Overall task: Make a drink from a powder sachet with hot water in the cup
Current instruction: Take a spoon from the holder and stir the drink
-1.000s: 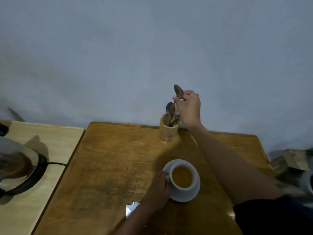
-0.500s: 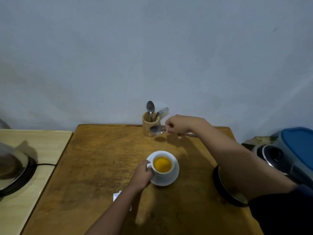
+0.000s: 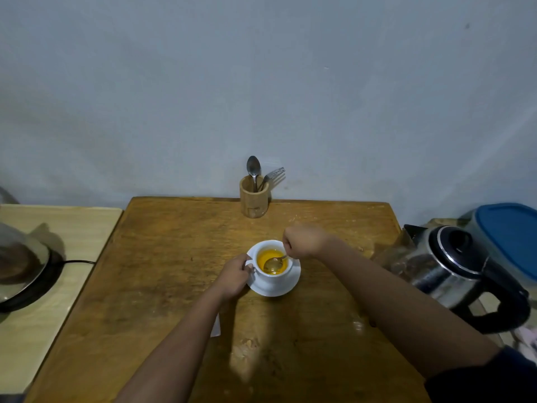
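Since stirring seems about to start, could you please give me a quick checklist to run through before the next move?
1. Spoon bowl in the drink: ok, it sits in the orange liquid.
2. Right hand closed on the spoon handle: ok.
3. Left hand steadying the cup at its handle side: ok.
4. Cup seated on the saucer: ok, upright and centred.
5. Powder dissolved: cannot tell; the liquid is opaque.
6. Kettle clear of the right arm: ok, it stands apart at the table's right edge.
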Available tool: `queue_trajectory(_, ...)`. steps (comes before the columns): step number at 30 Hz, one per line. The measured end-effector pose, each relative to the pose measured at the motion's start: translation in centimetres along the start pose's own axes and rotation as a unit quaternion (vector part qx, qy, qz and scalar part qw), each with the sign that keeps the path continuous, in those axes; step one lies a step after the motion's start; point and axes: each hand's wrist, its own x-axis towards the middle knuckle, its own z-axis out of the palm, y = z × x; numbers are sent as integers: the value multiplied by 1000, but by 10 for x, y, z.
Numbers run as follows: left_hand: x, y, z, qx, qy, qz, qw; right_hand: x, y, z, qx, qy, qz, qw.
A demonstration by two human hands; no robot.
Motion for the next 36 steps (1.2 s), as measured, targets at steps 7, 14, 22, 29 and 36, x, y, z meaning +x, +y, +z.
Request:
queue_trajectory(7,0,1,-9,18,-26,-7,999,-7,11,9,236,117,10,965)
queue_trajectory(14,1,-1,-6,3,-20,-4,1000,-18,13,17,351,230,11,908)
queue_trajectory(22,-2,-2,1,9,18,18,1000,-15,-4,31,217,220,-111,944)
queue_trajectory(29,-4,-1,5,3,33,18,999,-20,-13,27,202,150,-161,954)
queue_trajectory(36,-4,-1,5,6,32,10,999,-27,-5,11,127,83,-164,975)
